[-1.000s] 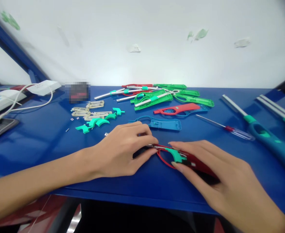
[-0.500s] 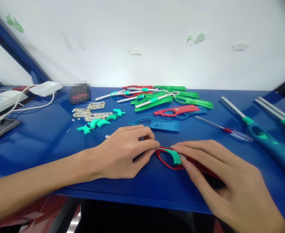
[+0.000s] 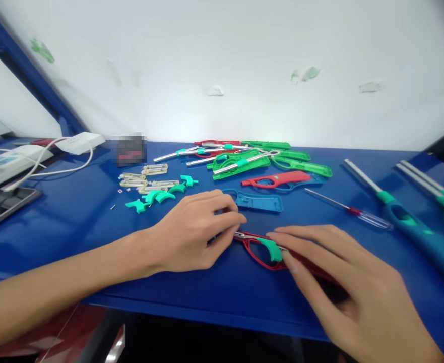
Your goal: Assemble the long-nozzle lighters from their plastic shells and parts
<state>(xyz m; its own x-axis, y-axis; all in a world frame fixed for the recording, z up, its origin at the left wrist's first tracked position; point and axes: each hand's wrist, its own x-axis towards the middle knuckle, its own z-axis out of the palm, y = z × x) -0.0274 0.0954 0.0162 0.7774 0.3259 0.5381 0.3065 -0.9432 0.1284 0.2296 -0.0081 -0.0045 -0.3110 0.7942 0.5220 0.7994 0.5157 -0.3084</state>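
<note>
A red lighter shell half (image 3: 254, 257) lies on the blue table in front of me. A teal trigger (image 3: 272, 249) sits in its finger loop. Along the loop's upper edge runs a thin silver metal strip (image 3: 240, 235) that reaches the shell's narrow end. My right hand (image 3: 352, 282) grips the shell's handle part, thumb and fingertips just behind the trigger, and covers most of the handle. At the narrow end, my left hand (image 3: 197, 232) has its thumb and fingers pinched together; whatever is between the fingertips is hidden.
Behind my hands lie a blue shell half (image 3: 259, 201), a red shell (image 3: 282, 179), green shells (image 3: 301, 166) and metal tubes (image 3: 171, 154). Teal triggers (image 3: 165, 196) and clear parts (image 3: 131, 177) lie left. A screwdriver (image 3: 354, 210) and a blue lighter (image 3: 414, 222) are at right.
My left fingertips have shifted slightly left and up off the loop's front, exposing more of the metal strip at the narrow end. My right hand keeps its grip. The view has shifted slightly.
</note>
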